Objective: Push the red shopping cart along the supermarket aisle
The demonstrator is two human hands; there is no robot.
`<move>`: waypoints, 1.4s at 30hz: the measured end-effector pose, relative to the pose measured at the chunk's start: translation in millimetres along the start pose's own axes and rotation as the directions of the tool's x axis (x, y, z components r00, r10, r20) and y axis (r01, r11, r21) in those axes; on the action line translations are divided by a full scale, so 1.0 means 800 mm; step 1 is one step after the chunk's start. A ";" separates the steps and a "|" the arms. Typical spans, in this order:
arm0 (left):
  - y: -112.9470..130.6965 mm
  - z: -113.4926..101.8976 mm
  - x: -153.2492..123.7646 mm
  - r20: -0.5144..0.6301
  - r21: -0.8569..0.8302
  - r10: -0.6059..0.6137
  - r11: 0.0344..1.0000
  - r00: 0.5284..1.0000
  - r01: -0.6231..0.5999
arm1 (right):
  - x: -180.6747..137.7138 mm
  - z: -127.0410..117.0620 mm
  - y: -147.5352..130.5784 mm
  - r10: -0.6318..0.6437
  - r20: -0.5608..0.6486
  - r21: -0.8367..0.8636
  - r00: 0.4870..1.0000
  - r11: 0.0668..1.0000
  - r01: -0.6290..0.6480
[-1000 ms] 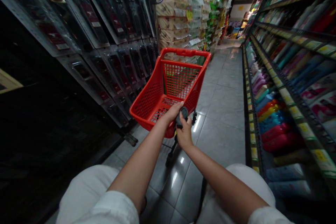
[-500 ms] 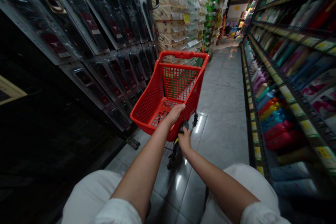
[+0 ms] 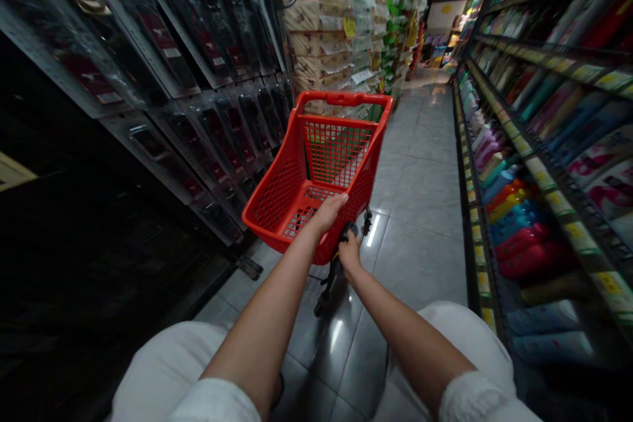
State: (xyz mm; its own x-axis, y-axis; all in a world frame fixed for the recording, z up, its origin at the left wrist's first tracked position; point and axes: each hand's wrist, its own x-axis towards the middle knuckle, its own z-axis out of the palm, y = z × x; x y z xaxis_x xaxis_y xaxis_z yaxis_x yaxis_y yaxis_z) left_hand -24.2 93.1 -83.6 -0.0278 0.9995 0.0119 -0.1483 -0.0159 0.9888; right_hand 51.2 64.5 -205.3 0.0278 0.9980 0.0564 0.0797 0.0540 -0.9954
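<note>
Far left, low, well apart from the grip: dark panel (image 3: 64, 290), smooth, matte. Above it, up and left of both hands: belt packs (image 3: 217, 20), elongated, glossy clear plastic over dark straps, hung in two rows. Below these, near side of the grip: trouser leg (image 3: 173, 359), pale soft cloth, rounded at the knee.

Red cart (image 3: 293, 175) lies directly left of and beyond the right hand's grip: moulded plastic, flared rim, walls and floor perforated, far wall a square lattice. Black caster (image 3: 319, 309) below and left of the grip. Behind the cart, beyond the grip: tan packs (image 3: 321, 39), brick-shaped, film-wrapped, stacked.

Left hand (image 3: 330, 212) lies across the cart's near right rim, just above the grip, fingers extended; whether it clasps the rim, cannot tell. Right hand (image 3: 349, 254) is curled around a dark rounded piece (image 3: 350, 231) just outside the cart's right wall; its lower part is hidden by the hand.

Right of the grip: floor tiles (image 3: 415, 191), grey, reflective. Far right, well apart: shelving (image 3: 537, 175), label-edged, with smooth coloured bottles (image 3: 524, 237).
</note>
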 end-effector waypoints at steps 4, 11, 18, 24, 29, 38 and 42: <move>-0.003 -0.001 0.004 -0.033 0.025 0.015 1.000 0.999 -0.015 | 0.020 -0.011 -0.039 -0.102 -0.081 0.028 0.991 0.994 0.105; -0.011 0.006 0.012 -0.043 -0.042 0.037 0.998 0.998 -0.039 | 0.066 -0.030 -0.077 -0.262 -0.128 0.054 0.957 0.961 0.270; -0.005 0.008 0.011 -0.080 0.010 0.030 1.000 0.996 -0.029 | 0.028 -0.018 -0.064 -0.277 -0.137 0.044 0.951 0.957 0.285; 0.000 0.008 0.014 -0.122 0.034 0.047 0.998 0.991 -0.043 | -0.055 -0.020 -0.046 -0.375 0.001 -0.004 0.927 0.927 0.375; 0.004 0.010 0.007 -0.090 0.048 0.045 0.998 0.995 -0.041 | -0.069 -0.019 0.011 -0.264 0.017 0.017 0.964 0.964 0.264; -0.005 0.008 0.013 -0.057 0.004 0.035 0.999 0.998 -0.035 | 0.044 -0.034 -0.046 -0.386 -0.099 -0.089 0.917 0.922 0.378; -0.009 0.007 0.012 -0.064 0.033 0.052 0.998 0.997 -0.050 | 0.044 -0.024 -0.020 -0.415 -0.064 -0.129 0.908 0.905 0.405</move>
State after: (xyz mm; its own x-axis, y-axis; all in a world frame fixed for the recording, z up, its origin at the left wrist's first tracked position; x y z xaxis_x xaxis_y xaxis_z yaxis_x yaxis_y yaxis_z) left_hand -18.2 102.6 -89.8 -0.0986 0.9936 0.0542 -0.1135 -0.0653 0.9914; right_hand 69.8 98.5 -186.0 0.0559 0.8812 0.4693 0.2116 0.4489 -0.8681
